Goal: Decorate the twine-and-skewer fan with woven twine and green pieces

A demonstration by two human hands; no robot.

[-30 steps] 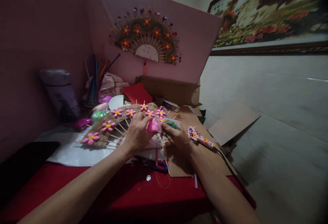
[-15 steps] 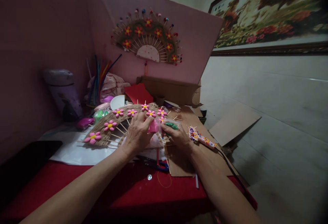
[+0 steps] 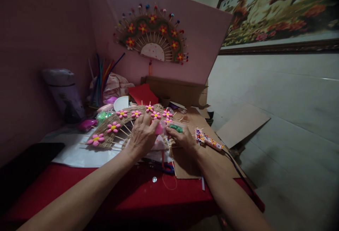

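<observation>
Above the near side of a twine-wrapped fan (image 3: 106, 135) trimmed with pink clay flowers (image 3: 113, 127), both my hands meet close together. My left hand (image 3: 143, 135) is closed on a pink clay packet (image 3: 159, 128); its fingers curl away and partly hide it. A clear bag of green clay (image 3: 177, 128) is pinched in my right hand (image 3: 185, 139), its thumb toward the pink packet. Whether the two packets touch is hard to see. Behind my hands, the fan's white base piece (image 3: 159, 143) shows in part.
A glue gun (image 3: 209, 141) with a black cord lies on cardboard (image 3: 188, 164) at the right. Blue-handled scissors (image 3: 168, 168) rest on the red cloth (image 3: 119, 192). Clay packets (image 3: 88, 125) and a purple bottle (image 3: 63, 93) stand left. A finished fan (image 3: 152, 52) hangs on the upright board.
The view has tilted slightly, so the scene sits a little higher. Less of the pink packet shows between my hands. Both hands keep nearly the same place and hold.
</observation>
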